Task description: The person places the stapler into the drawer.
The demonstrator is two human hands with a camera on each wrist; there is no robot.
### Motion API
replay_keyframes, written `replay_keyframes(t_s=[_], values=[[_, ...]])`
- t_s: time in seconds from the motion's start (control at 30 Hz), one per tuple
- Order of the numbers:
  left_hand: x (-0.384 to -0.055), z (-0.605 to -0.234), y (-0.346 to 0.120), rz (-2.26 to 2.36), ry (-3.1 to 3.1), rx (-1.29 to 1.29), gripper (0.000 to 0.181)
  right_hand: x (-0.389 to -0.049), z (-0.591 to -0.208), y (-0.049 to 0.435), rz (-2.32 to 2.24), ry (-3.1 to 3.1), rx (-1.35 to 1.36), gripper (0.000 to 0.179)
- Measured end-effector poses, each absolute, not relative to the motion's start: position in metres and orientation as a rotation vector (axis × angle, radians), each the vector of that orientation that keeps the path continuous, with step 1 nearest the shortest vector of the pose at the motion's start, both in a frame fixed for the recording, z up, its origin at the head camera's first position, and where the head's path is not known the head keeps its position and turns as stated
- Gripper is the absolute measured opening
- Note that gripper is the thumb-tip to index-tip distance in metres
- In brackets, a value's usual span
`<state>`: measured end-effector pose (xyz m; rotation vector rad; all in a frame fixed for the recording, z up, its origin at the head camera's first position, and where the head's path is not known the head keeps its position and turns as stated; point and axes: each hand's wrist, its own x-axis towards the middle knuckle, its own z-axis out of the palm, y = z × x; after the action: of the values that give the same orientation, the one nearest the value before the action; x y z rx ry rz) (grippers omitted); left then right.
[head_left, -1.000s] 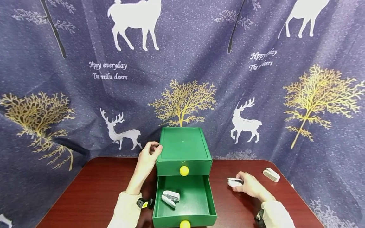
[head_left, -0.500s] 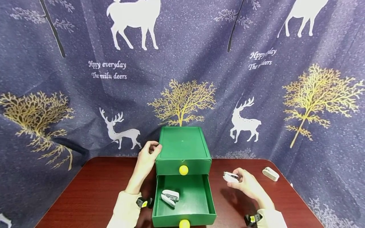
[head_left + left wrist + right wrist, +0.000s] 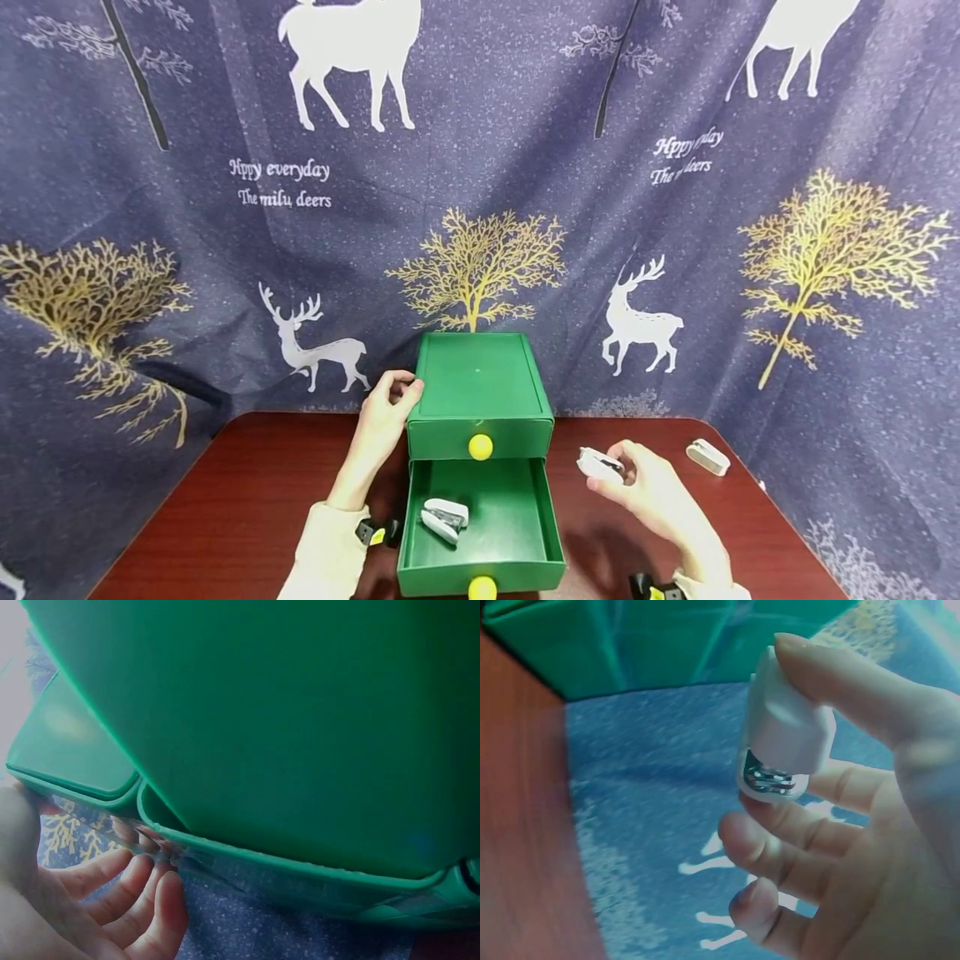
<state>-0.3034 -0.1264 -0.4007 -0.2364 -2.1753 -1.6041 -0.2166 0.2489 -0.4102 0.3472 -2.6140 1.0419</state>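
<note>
My right hand (image 3: pixel 651 490) pinches a small white stapler (image 3: pixel 598 465) between thumb and fingers, raised above the table right of the green drawer cabinet (image 3: pixel 480 379). In the right wrist view the stapler's (image 3: pixel 791 727) metal end faces down, with the thumb along its body. Two fingers curl loosely below it. My left hand (image 3: pixel 381 421) rests its fingertips against the cabinet's left side, near the top edge. The lower drawer (image 3: pixel 517 533) is pulled out, and another white and grey stapler (image 3: pixel 446 521) lies in its left half. The upper drawer (image 3: pixel 442 439) is closed.
A third, off-white stapler (image 3: pixel 707 457) lies near the right edge of the reddish-brown table (image 3: pixel 262 500). Yellow round knobs stick out from both drawer fronts, such as the upper knob (image 3: pixel 481 447). A blue cloth (image 3: pixel 487 167) printed with deer and trees hangs behind.
My right hand has lifted the stapler off the table and moved it left, toward the cabinet. The left hand stays at the cabinet's side.
</note>
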Motion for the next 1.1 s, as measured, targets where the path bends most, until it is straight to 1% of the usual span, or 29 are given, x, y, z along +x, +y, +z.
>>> replay_keyframes(t_s=[0.3, 0.5, 0.63, 0.77, 1.1], values=[[-0.302, -0.401, -0.126, -1.614, -2.173, -0.247, 0.025, -0.186, -0.39, 0.22, 0.935, -2.638, 0.411, 0.029], [-0.302, -0.403, -0.127, -1.602, -2.184, -0.248, 0.027, -0.173, -0.383, 0.191, 0.714, -2.727, 0.344, 0.032], [-0.301, -0.402, -0.127, -1.592, -2.184, -0.243, 0.027, -0.168, -0.384, 0.167, 0.546, -2.7, 0.377, 0.033], [-0.301, -0.402, -0.127, -1.58, -2.186, -0.24, 0.027, -0.165, -0.388, 0.146, 0.473, -2.661, 0.436, 0.036], [-0.301, -0.402, -0.128, -1.591, -2.182, -0.245, 0.026, -0.172, -0.396, 0.117, 0.512, -2.627, 0.499, 0.037]])
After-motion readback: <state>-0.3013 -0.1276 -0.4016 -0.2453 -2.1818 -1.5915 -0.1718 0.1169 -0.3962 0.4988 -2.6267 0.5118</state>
